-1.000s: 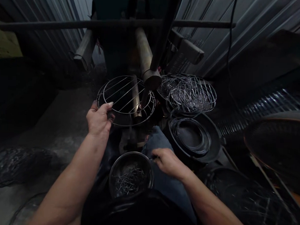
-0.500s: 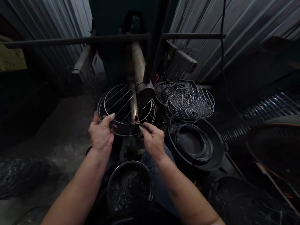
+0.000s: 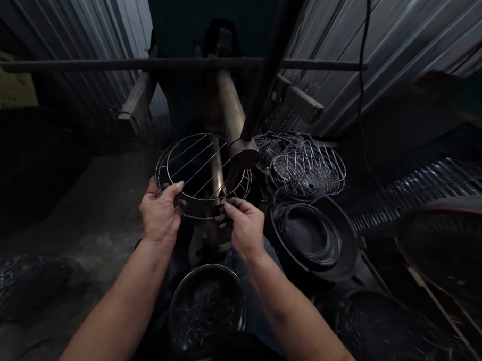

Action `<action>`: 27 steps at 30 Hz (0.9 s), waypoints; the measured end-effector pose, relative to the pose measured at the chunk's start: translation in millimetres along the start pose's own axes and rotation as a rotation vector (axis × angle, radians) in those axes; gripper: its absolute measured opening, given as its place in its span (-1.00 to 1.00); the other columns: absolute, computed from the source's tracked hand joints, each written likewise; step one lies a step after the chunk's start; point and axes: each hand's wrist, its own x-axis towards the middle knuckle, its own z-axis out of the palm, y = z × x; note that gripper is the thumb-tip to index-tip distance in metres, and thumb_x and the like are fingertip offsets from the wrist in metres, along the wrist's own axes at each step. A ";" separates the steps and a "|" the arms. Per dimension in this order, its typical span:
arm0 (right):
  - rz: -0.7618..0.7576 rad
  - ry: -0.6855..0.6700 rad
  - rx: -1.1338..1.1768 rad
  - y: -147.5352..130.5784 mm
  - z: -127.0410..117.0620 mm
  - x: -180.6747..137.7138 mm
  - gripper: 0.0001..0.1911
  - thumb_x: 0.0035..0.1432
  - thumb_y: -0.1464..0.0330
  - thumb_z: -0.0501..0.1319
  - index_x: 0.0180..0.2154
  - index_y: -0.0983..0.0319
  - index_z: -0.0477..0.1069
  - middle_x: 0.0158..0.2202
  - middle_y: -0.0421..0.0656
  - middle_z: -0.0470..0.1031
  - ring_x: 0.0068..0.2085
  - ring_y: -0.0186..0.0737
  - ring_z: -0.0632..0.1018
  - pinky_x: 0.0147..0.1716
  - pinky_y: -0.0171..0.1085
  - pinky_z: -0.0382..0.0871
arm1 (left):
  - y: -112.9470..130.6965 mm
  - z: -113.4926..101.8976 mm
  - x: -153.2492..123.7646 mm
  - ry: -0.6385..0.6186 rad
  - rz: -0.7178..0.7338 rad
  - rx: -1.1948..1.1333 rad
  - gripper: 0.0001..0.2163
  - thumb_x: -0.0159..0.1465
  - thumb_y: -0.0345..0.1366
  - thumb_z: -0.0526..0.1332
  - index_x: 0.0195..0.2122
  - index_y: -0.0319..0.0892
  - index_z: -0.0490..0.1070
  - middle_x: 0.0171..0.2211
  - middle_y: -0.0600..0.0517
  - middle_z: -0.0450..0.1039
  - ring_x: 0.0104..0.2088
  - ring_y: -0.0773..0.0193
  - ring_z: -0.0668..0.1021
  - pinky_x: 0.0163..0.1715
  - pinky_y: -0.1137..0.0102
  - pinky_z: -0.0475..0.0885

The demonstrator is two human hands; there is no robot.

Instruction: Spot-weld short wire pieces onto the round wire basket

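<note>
**Wire rack held under the welding tip, both hands on its near rim**

Wire rack (image 3: 203, 174) sits level in front of the person, apparently so its near rim meets the dark pointed electrode (image 3: 232, 176) hanging over it. Nearest the camera, a steel bowl (image 3: 207, 307) of short wire pieces rests by the knees, within easy reach of either hand. Beyond it, the left hand (image 3: 159, 215) has its fingers closed around the rack's near-left rim, thumb on top, steadying it. The right hand (image 3: 245, 226) pinches the rim just beside the electrode, fingertips narrow; whether a small wire piece lies between them I cannot tell. Right of the hands stands a black pan (image 3: 314, 234) holding wire rings, and farther back lies a pile of finished racks (image 3: 301, 164).
</note>
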 end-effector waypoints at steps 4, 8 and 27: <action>0.015 0.020 0.055 2.9 0.7 -5.1 -0.76 -0.20 0.31 0.36 -0.42 0.30 0.45 -0.56 -0.23 0.47 -0.64 -0.35 0.47 -0.71 -0.45 0.31 | -1.8 0.4 -0.4 -0.013 -0.014 0.011 -0.64 -0.15 -0.36 0.41 -0.31 -0.17 0.37 -0.41 0.12 0.32 -0.51 0.41 0.41 -0.65 0.54 0.28; -0.148 0.055 -0.106 10.8 -4.1 -7.9 -0.76 -0.08 0.27 0.34 -0.36 0.29 0.50 -0.56 -0.24 0.47 -0.60 -0.36 0.48 -0.64 -0.43 0.36 | -3.8 1.3 -3.1 -0.023 -0.029 -0.006 -0.62 -0.17 -0.34 0.43 -0.31 -0.16 0.38 -0.41 0.13 0.31 -0.54 0.41 0.40 -0.66 0.52 0.28; -0.282 -0.013 -0.245 12.9 -11.6 3.3 -0.82 0.00 0.28 0.28 -0.37 0.27 0.51 -0.53 -0.25 0.45 -0.60 -0.37 0.44 -0.60 -0.41 0.32 | -1.3 5.3 3.9 0.018 -0.057 0.027 -0.60 -0.20 -0.35 0.42 -0.32 -0.17 0.35 -0.49 0.15 0.31 -0.55 0.37 0.42 -0.68 0.52 0.28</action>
